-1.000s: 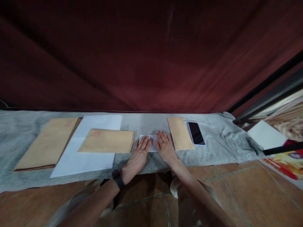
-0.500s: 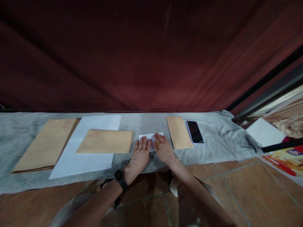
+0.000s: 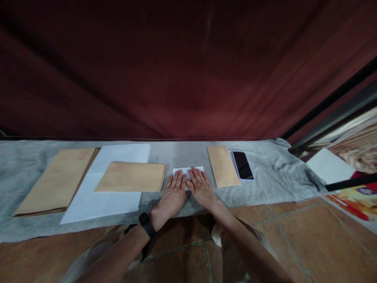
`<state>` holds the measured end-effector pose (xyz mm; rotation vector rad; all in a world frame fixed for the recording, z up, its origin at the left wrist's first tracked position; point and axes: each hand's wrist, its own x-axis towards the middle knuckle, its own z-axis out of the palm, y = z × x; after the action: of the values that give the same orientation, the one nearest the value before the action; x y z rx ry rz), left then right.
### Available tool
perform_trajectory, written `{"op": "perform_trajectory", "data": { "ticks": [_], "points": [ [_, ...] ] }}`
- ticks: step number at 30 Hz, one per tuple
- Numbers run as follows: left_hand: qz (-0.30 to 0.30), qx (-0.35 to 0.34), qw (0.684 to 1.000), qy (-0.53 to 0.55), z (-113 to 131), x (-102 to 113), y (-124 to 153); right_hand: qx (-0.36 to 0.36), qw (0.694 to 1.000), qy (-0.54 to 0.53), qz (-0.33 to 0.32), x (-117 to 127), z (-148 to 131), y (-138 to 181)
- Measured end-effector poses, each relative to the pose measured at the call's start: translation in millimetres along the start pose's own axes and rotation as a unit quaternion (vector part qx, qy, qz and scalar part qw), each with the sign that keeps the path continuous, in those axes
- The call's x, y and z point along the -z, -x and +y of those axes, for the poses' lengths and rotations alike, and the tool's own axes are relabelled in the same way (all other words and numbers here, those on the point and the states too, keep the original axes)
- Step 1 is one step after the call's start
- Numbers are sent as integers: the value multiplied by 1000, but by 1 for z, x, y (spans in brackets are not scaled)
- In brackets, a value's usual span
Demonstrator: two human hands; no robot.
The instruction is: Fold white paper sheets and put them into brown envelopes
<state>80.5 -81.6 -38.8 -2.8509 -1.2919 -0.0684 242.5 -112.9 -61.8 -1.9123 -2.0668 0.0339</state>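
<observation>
A small white folded paper (image 3: 185, 170) lies on the grey cloth, mostly covered by both hands. My left hand (image 3: 173, 193) rests flat on its left part, fingers stretched out, a dark watch on that wrist. On the right part lies my right hand (image 3: 202, 189), also flat with fingers extended. The two thumbs are close together. Left of the hands, a stack of brown envelopes (image 3: 132, 177) sits on large white paper sheets (image 3: 108, 204). A single brown envelope (image 3: 223, 166) lies just right of my right hand.
Larger brown envelopes (image 3: 55, 181) lie at the far left. A phone (image 3: 243, 166) is beside the right envelope. Behind the grey cloth (image 3: 273, 173) hangs a dark red curtain (image 3: 182, 78). A black bar and a printed box (image 3: 359, 200) stand at the right, above the tiled floor.
My right hand has shifted slightly to the left across the white paper, its thumb now nearer my left hand. My left hand stays almost in place.
</observation>
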Motion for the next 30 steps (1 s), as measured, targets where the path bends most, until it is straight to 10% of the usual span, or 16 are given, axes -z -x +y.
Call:
{"op": "perform_trajectory", "data": {
  "ticks": [30],
  "points": [
    [87,106,989,54,8,-20,-8,-58,995,60,62,-3,13,18]
  ]
}}
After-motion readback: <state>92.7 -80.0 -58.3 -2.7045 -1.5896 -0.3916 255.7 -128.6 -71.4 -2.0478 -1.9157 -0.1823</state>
